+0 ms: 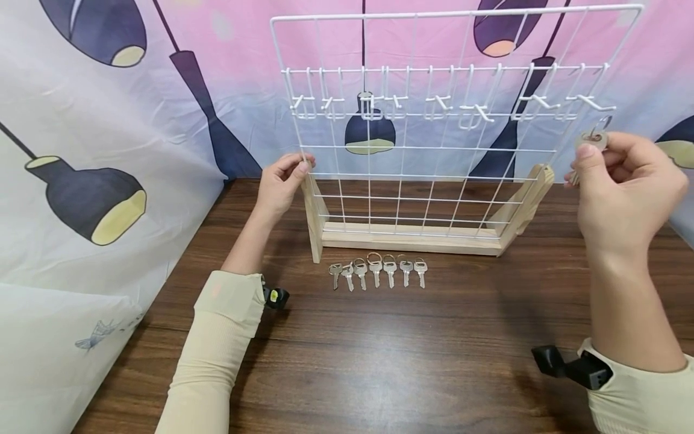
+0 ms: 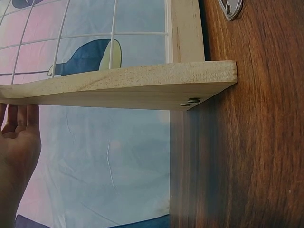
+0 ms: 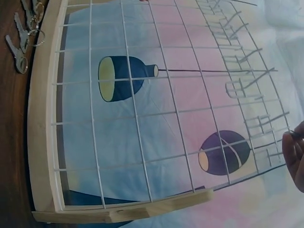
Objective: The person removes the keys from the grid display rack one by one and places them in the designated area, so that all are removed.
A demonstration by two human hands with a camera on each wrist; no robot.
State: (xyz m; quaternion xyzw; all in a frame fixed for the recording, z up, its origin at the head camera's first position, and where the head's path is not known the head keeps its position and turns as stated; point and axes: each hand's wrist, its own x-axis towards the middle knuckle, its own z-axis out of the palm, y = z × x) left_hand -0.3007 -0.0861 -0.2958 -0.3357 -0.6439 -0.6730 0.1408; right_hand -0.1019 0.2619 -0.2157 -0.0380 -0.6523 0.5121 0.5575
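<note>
A white wire grid rack on a pale wooden stand [image 1: 412, 240] stands upright on the table. My left hand [image 1: 279, 188] grips its left edge at the top of the wooden upright [image 2: 118, 78]; in the left wrist view the fingers lie against that wood. Off the rack's right side, my right hand [image 1: 623, 187] pinches a key [image 1: 594, 140] with its ring pointing up, close below the rightmost hook [image 1: 593, 103]. The fingers partly hide this key. Several silver keys [image 1: 390, 271] with rings lie in a row before the stand.
White hooks [image 1: 477, 112] run along the upper part of the grid and stick out forward. A dark wooden table [image 1: 379, 361] lies under everything. Patterned cloth [image 1: 228, 36] hangs behind and on the left. Each wrist wears a black camera mount [image 1: 588, 369].
</note>
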